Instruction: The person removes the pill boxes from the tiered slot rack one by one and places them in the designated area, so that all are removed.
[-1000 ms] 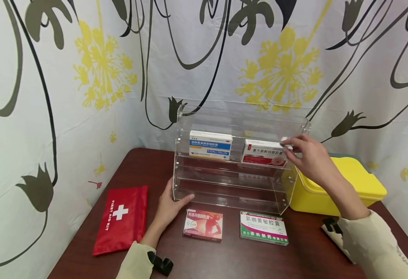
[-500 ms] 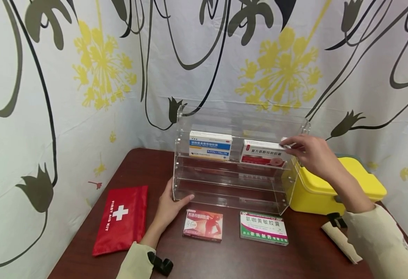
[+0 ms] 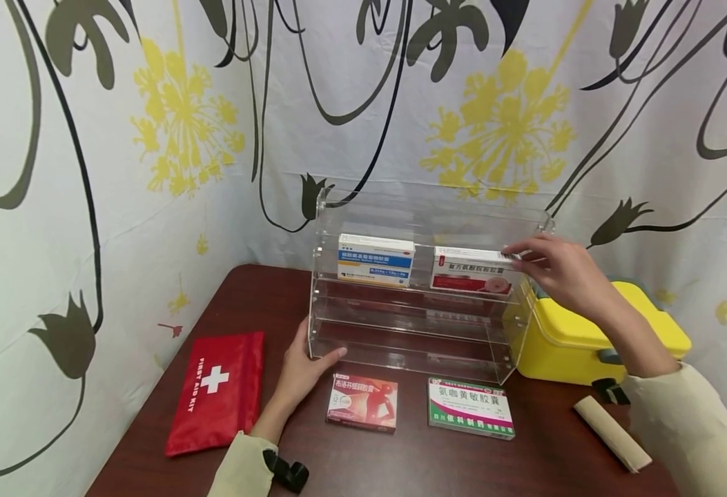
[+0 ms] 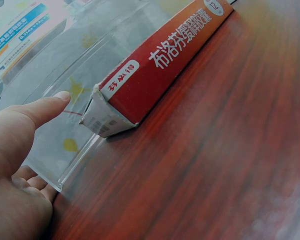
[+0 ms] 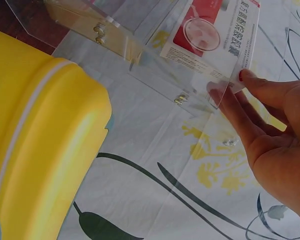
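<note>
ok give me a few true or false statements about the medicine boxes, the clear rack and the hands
1. The right hand pinches the red and white box on the top shelf of the clear rack. True.
2. The left hand holds the red first aid pouch. False: it rests against the rack's lower left corner; the pouch lies apart on the table.
3. Two boxes lie flat on the table in front of the rack. True: a red box and a green and white box.
4. The blue and white box sits on the bottom shelf. False: it is on the top shelf.
5. The yellow case stands left of the rack. False: it stands to the right.
</note>
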Tool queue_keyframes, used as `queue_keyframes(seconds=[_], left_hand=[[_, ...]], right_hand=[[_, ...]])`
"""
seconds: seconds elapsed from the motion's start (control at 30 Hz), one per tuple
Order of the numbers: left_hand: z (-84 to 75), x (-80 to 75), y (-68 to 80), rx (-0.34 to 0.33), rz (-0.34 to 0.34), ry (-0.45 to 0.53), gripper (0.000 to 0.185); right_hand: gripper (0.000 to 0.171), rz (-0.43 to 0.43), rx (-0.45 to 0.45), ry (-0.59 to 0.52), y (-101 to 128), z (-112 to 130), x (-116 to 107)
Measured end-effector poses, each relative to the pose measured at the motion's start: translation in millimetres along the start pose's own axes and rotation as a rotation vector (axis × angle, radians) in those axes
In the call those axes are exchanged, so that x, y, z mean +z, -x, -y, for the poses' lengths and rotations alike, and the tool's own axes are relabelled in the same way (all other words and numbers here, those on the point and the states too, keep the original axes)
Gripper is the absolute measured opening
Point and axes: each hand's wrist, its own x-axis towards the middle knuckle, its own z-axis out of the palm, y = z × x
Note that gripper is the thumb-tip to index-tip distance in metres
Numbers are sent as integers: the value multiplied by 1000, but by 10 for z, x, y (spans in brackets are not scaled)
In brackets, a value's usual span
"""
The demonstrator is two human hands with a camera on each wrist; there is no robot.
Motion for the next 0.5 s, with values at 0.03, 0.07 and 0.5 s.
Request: queue_keyframes(seconds=[0.03, 0.07, 0.5], left_hand=[[0, -2, 1, 1, -1, 1, 93], [-1, -4, 2, 1, -2, 1, 93], [6, -2, 5, 10, -2, -7, 94]], right_hand=[[26, -2, -1, -8, -1, -3, -1], [26, -6, -3, -15, -3, -5, -3], [27, -89, -28, -61, -26, -8, -164]])
